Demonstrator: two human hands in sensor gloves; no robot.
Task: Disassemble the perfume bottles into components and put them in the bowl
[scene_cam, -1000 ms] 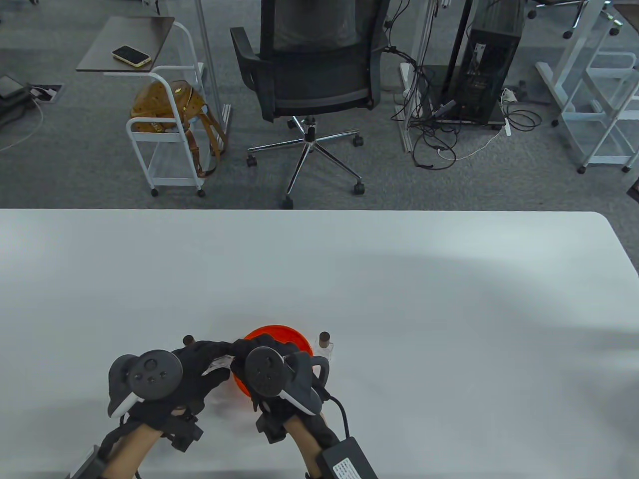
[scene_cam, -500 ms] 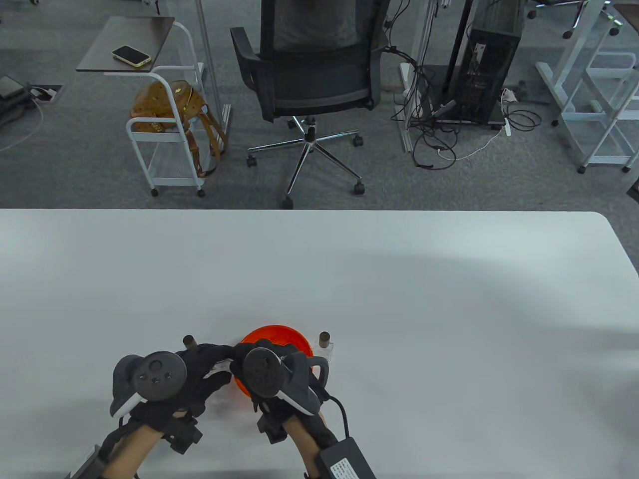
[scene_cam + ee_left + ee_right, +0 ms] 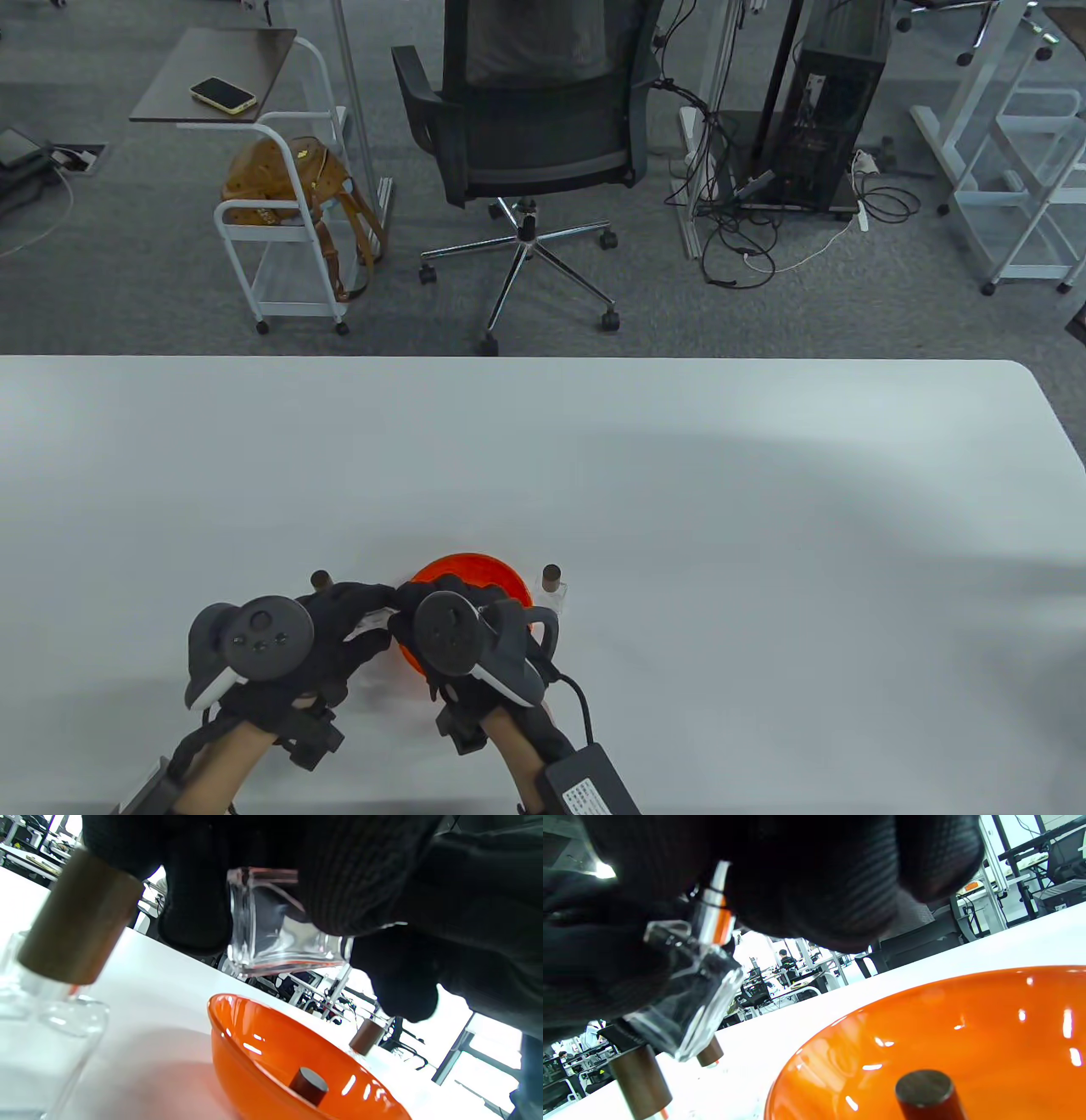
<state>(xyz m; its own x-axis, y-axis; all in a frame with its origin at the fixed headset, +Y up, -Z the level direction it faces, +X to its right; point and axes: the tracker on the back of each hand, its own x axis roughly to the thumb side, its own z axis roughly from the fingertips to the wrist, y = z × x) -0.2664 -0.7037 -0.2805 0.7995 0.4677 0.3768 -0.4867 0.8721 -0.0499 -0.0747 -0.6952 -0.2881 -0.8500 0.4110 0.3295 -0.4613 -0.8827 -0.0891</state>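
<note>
Gripping the clear glass bottle above the orange bowl, the left hand clasps its body while the right hand pinches the spray neck. Glass looks slick, hard, breakable; hold the flat sides firmly, since a cap already lies in the bowl

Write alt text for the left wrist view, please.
Black-gloved fingers grip a clear square glass bottle above a glossy orange bowl on a white table; a dark cylindrical cap lies in the bowl. Brown-capped bottles stand left and beyond.
</note>
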